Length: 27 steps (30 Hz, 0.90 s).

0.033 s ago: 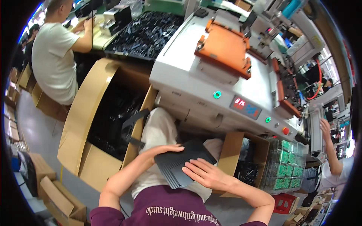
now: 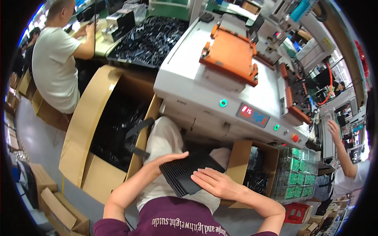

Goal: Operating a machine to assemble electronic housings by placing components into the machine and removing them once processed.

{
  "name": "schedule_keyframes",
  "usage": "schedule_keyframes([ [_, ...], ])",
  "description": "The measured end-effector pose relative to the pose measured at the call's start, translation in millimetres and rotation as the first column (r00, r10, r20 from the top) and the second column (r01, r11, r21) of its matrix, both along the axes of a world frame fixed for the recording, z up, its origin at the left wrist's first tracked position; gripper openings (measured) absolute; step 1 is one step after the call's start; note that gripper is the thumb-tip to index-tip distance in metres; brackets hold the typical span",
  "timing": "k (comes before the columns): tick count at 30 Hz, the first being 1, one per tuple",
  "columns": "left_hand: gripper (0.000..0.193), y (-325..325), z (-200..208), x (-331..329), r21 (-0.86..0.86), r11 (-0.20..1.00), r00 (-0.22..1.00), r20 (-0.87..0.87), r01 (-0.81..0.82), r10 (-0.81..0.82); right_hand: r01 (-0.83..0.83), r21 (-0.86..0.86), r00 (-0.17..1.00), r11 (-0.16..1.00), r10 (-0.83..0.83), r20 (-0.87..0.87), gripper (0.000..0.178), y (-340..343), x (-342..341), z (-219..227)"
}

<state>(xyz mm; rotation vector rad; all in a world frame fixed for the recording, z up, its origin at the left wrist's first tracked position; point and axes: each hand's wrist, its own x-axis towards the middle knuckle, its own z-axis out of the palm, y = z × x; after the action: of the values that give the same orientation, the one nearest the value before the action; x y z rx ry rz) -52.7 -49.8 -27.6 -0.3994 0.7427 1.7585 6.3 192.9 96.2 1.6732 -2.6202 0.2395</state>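
Note:
A stack of thin black flat panels is held over my lap, its layered edges fanned in steps along the left side. Along the upper left edge, my left hand grips it with the thumb on top; the fingers underneath are hidden. My right hand holds the right side, its fingers close together and flat across the top panel. Whether the right thumb is under the stack, I cannot tell.
Ahead stands a white machine with an orange fixture and lit buttons. Open cardboard boxes flank my knees. Clear trays of green boards sit at the right. A co-worker sits far left; another person's arm reaches in at right.
The stack's left edges show more separate layers than before. Both hands keep their hold with little movement. The whole view has shifted slightly.

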Motion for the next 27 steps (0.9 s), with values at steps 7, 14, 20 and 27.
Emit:
schedule_keyframes([
  [7,0.069,-11,24,-4,0.489,0.869,0.966,-0.251,0.073,0.061,0.829,-0.559,0.523,-0.019,-0.329,0.786,0.023,3,-66,130],
  [14,0.057,-24,-23,-1,0.196,0.979,0.823,-0.549,-0.046,0.149,0.716,-0.697,0.632,0.017,-0.438,0.639,0.043,64,-234,200],
  [20,0.055,-32,-37,-1,0.38,0.911,0.887,-0.349,-0.16,0.301,0.942,-0.299,0.335,0.152,-0.382,0.861,0.028,80,-309,141],
  [27,0.058,-35,-32,-1,0.422,0.896,0.892,-0.339,-0.141,0.3,0.979,0.037,0.067,0.201,-0.487,0.871,0.037,79,-301,162],
])
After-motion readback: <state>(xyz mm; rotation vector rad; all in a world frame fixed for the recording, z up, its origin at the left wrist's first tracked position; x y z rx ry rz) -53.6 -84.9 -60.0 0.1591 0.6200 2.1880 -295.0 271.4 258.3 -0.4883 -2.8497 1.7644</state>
